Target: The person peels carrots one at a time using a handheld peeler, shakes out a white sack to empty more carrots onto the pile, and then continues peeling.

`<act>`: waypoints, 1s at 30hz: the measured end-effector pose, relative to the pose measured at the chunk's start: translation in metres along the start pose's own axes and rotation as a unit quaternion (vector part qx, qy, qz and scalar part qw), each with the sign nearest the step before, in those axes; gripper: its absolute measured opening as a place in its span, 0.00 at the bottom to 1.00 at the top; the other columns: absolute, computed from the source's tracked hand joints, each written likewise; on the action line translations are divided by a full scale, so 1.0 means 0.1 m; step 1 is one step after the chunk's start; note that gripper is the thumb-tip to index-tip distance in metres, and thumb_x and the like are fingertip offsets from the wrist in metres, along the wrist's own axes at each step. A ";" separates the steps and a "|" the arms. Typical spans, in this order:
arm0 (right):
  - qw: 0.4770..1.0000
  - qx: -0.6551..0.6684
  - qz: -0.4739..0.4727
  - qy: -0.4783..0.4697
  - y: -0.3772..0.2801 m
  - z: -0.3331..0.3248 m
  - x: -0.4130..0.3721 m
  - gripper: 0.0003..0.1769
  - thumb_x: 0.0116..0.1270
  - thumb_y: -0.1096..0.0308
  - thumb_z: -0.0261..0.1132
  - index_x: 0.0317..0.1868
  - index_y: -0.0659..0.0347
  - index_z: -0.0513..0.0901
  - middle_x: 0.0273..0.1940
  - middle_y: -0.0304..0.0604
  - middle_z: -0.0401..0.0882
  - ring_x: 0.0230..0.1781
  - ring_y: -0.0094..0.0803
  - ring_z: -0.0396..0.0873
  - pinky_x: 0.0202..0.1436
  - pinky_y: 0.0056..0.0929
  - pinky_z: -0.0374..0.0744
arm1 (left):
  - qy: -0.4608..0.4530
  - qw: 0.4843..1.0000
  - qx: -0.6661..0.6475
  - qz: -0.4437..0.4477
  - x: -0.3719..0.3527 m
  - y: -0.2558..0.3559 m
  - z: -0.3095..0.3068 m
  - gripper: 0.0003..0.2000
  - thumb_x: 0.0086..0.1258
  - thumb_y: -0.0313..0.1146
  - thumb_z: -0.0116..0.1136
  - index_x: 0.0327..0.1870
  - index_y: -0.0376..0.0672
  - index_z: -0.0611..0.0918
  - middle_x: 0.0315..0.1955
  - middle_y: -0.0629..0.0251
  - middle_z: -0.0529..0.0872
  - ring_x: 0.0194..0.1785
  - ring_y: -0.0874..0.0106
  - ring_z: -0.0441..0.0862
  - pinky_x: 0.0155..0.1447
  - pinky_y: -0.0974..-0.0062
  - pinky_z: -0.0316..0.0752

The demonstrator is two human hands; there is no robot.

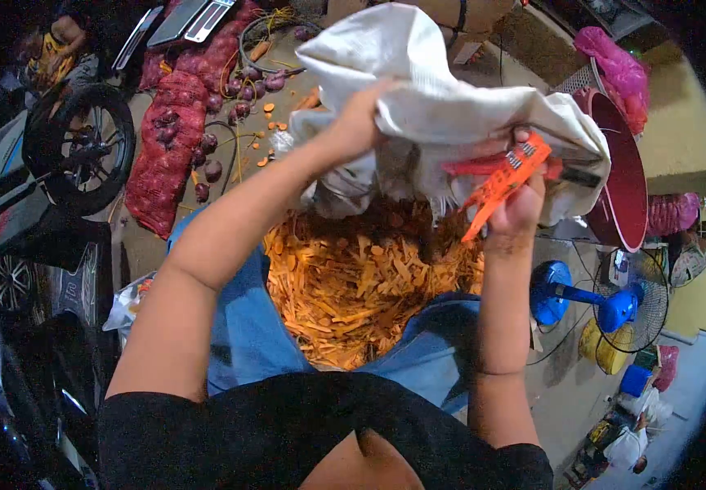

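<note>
A large white woven sack (pixel 451 110) is held up in front of me, crumpled and sagging between my hands. My left hand (pixel 367 114) grips its near edge, fingers closed on the fabric. In my right hand (pixel 520 200) is an orange tool (pixel 507 181) with metal blades or springs, and a red and black handle crosses behind it. The fingers of that hand are wrapped round the tool and lie against the sack's right part. Below the sack, between my knees, lies a wide heap of orange carrot pieces (pixel 353 286), partly shaded.
Red net sacks of onions (pixel 165 155) and loose onions lie at the left, beside a motorcycle wheel (pixel 83 151). A maroon tub (pixel 623 180) stands at the right, with a blue fan (pixel 614 310) below it. Other people (pixel 627 445) are at the lower right and upper left.
</note>
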State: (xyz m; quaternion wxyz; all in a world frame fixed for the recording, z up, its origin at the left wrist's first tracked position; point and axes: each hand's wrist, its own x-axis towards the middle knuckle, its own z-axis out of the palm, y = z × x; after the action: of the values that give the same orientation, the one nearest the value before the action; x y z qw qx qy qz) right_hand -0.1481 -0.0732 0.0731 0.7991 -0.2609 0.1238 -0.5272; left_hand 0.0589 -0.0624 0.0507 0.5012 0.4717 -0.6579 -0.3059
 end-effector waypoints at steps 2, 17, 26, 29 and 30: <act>0.998 -0.033 -0.051 0.019 0.00 0.02 0.03 0.11 0.58 0.62 0.49 0.38 0.58 0.69 0.41 0.47 0.70 0.43 0.41 0.69 0.44 0.42 0.69 | 0.106 0.988 -0.098 0.050 0.18 -0.37 -0.13 0.18 0.49 0.22 0.51 0.44 0.39 0.69 0.31 0.61 0.78 0.36 0.72 0.74 0.42 0.78 0.68; 0.962 -0.221 -0.084 0.137 -0.60 -0.38 -0.01 0.17 0.60 0.58 0.46 0.43 0.61 0.66 0.43 0.52 0.68 0.44 0.42 0.68 0.43 0.41 0.69 | 0.529 0.756 0.319 0.217 -0.76 -0.18 -2.62 0.14 0.48 0.30 0.53 0.38 0.37 0.73 0.40 0.60 0.70 0.43 0.65 0.69 0.46 0.72 0.65; 0.956 -0.216 -0.074 0.183 -0.69 -0.56 -0.05 0.15 0.59 0.60 0.49 0.40 0.61 0.67 0.34 0.48 0.72 0.33 0.34 0.71 0.33 0.33 0.72 | 0.100 0.550 0.781 -0.278 -2.45 -0.76 -2.88 0.11 0.55 0.26 0.42 0.40 0.42 0.71 0.44 0.59 0.67 0.38 0.59 0.71 0.40 0.67 0.68; 0.953 -0.238 -0.071 0.172 -0.71 -0.59 -0.06 0.14 0.59 0.60 0.49 0.40 0.61 0.68 0.33 0.45 0.73 0.31 0.31 0.72 0.31 0.29 0.73 | 0.007 0.485 0.744 -0.460 -3.10 -1.07 -3.04 0.10 0.56 0.28 0.41 0.39 0.43 0.71 0.44 0.61 0.68 0.37 0.60 0.73 0.39 0.69 0.69; 0.949 -0.250 -0.072 0.176 -0.71 -0.59 -0.07 0.14 0.59 0.59 0.49 0.40 0.60 0.69 0.33 0.43 0.73 0.32 0.29 0.72 0.33 0.28 0.72 | -0.039 0.465 0.727 -0.504 -3.26 -1.13 -3.08 0.10 0.57 0.29 0.40 0.40 0.44 0.71 0.44 0.61 0.68 0.38 0.61 0.73 0.39 0.69 0.70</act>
State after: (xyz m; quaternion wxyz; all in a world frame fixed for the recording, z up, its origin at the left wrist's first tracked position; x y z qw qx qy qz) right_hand -0.2341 -0.1050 0.0626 0.6336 -0.3640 0.3711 -0.5730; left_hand 0.4038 0.2195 -0.0736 -0.2896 0.9032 -0.3100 0.0650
